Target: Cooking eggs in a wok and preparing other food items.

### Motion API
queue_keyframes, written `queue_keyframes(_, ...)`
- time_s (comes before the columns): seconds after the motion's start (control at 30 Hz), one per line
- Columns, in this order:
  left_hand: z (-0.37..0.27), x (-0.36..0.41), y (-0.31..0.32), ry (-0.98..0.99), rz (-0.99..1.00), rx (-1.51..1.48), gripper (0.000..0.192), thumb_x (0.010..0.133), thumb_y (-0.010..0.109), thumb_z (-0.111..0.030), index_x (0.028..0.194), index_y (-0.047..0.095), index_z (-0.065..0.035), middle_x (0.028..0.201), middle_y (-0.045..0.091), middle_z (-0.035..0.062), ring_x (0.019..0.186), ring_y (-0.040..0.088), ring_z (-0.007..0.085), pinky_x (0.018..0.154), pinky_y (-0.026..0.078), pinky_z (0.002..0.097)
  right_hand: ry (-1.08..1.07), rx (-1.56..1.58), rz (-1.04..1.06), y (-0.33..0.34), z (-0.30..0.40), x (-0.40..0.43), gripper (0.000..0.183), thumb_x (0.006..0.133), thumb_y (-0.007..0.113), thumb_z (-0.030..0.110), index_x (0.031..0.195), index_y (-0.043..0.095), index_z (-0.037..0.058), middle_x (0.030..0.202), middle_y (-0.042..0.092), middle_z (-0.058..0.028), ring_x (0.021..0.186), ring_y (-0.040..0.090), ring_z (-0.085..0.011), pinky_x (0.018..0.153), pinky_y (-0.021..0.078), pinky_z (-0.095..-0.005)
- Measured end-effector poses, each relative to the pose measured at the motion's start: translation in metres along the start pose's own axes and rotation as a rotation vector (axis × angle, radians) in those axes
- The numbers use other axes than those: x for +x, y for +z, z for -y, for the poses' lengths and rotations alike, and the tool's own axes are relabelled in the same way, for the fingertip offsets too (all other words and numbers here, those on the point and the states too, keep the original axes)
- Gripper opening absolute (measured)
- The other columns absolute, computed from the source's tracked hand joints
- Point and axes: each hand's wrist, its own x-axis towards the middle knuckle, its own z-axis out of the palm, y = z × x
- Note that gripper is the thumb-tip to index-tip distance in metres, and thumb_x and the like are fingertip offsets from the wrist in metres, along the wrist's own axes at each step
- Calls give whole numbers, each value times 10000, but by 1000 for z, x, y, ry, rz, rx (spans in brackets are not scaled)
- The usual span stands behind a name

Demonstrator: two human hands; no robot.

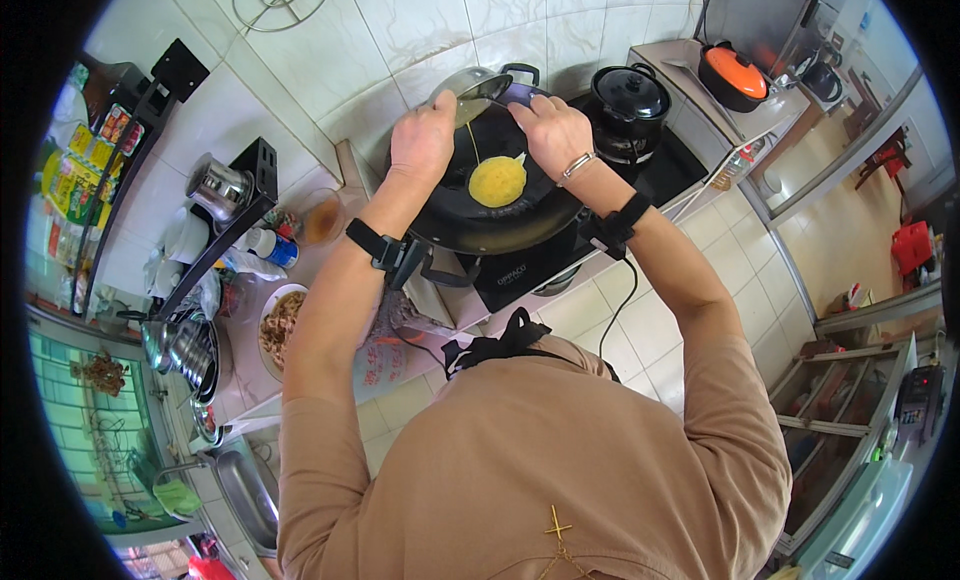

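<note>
My left hand grips a metal bowl and holds it tilted above the far side of a large black wok. A thin yellow stream, which looks like beaten egg, runs from the bowl down into the wok. On the wok's bottom lies a small round yellow egg sheet with a pointed tip at its upper right. My right hand is at the bowl's right side, its fingers pinched on a thin utensil that reaches to the bowl; most of it is hidden.
A lidded black pot stands right of the wok on the black cooktop. Farther right sits an orange-lidded pot. At left, a bowl of chopped filling rests on the counter below a black wall rack. The wok's near handle juts towards me.
</note>
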Motion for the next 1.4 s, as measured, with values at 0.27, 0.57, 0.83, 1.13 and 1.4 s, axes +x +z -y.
queue_keyframes(0.27, -5, -1, 9, -51, 102, 14, 58, 777, 460, -59, 822, 426, -44, 674, 603, 193, 666, 625, 335, 574, 506, 425, 18, 49, 45, 6, 5, -3, 279, 666, 546, 73, 923, 637, 133, 694, 501, -32, 660, 548, -197, 542, 465, -305)
queue_keyframes(0.57, -10, -3, 17, -45, 121, -31, 63, 790, 437, -60, 850, 431, -39, 726, 614, 197, 689, 622, 355, 603, 505, 437, -22, 31, 195, 19, -5, -16, 300, 666, 531, 79, 941, 640, 134, 682, 476, -30, 656, 534, -196, 539, 455, -302)
queue_keyframes(0.83, -14, 0, 23, -52, 151, -24, 78, 785, 441, -53, 860, 433, -30, 730, 615, 213, 682, 623, 363, 597, 507, 439, -31, 118, 137, 26, -16, -20, 231, 690, 534, 98, 900, 622, 130, 700, 485, -38, 689, 537, -213, 538, 454, -323)
queue_keyframes(1.13, -16, 2, 35, -48, 119, -49, 113, 801, 476, -108, 861, 412, -37, 672, 588, 207, 659, 592, 390, 584, 478, 474, -73, 180, 116, 40, -28, -28, 290, 659, 545, 72, 928, 637, 130, 695, 484, -39, 678, 530, -211, 552, 456, -322)
queue_keyframes(1.4, -8, 2, 30, -346, 286, -132, 182, 793, 480, -122, 944, 437, -30, 778, 597, 254, 777, 586, 419, 701, 457, 500, -161, 264, 3, 33, -37, -13, 278, 646, 553, 71, 903, 637, 133, 694, 460, -39, 669, 512, -211, 531, 439, -324)
